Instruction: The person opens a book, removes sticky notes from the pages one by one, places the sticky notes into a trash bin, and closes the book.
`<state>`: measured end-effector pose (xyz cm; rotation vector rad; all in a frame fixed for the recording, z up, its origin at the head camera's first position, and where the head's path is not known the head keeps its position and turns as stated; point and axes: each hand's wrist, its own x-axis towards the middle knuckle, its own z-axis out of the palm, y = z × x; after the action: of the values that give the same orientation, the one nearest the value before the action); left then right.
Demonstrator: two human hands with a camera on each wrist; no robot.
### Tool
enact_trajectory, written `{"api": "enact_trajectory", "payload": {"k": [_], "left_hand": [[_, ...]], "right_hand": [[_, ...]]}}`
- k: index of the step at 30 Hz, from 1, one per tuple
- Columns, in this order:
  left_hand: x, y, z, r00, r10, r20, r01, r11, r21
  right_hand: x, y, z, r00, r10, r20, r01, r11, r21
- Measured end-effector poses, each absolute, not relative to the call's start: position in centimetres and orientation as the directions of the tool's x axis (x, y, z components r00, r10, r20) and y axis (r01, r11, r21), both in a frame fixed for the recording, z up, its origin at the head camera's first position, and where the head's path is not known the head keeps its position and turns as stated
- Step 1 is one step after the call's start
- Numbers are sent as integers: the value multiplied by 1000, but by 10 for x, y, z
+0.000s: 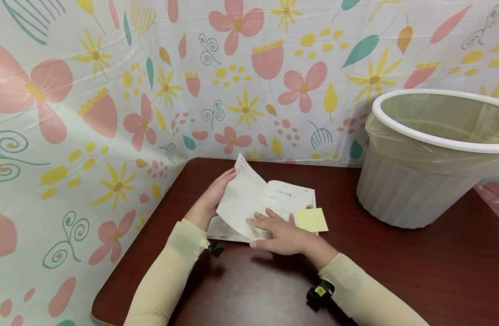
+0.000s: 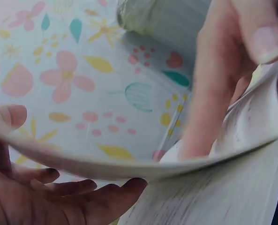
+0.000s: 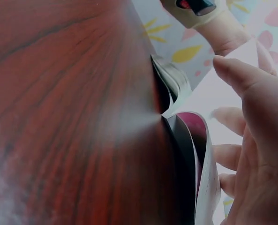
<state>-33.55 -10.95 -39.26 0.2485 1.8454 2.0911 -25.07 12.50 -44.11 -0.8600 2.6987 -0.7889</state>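
Observation:
An open book (image 1: 285, 195) with printed pages lies on the table, a yellow sticky note (image 1: 312, 220) at its right edge. My left hand (image 1: 210, 199) holds the left-side pages (image 1: 240, 199) raised at a slant. In the left wrist view, the thumb of the left hand (image 2: 59, 192) is above the lifted pages and the fingers are beneath. My right hand (image 1: 280, 232) lies over the lower middle of the book, fingers spread and touching the paper. Seen from the right wrist, the right hand (image 3: 258, 136) is beside the curved pages (image 3: 209, 173).
A dark red-brown wooden table (image 1: 396, 271) carries the book. At the back right stands a white waste bin (image 1: 400, 190) lined with a translucent yellowish bag. A flower-patterned cloth (image 1: 241, 90) hangs behind and along the left side.

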Motion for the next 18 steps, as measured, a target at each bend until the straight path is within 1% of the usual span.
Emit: {"api": "enact_trajectory", "payload": {"k": [5,11,18], "left_hand": [[-345,-125,-396,-938,318,-136,-159,-48,986],[-352,-145,-401,-929,302,-212,-235,-43,971],[-357,-156,-408,-933,261,-249,-253,19,967]], "right_hand": [[-251,126,-445,-799,-598,-61,-485,702,-521],[-251,131,-447,-790,-609,-73,-487,695,-529],[-250,134,-448,-779,-621,-80,-499,693,-521]]}}
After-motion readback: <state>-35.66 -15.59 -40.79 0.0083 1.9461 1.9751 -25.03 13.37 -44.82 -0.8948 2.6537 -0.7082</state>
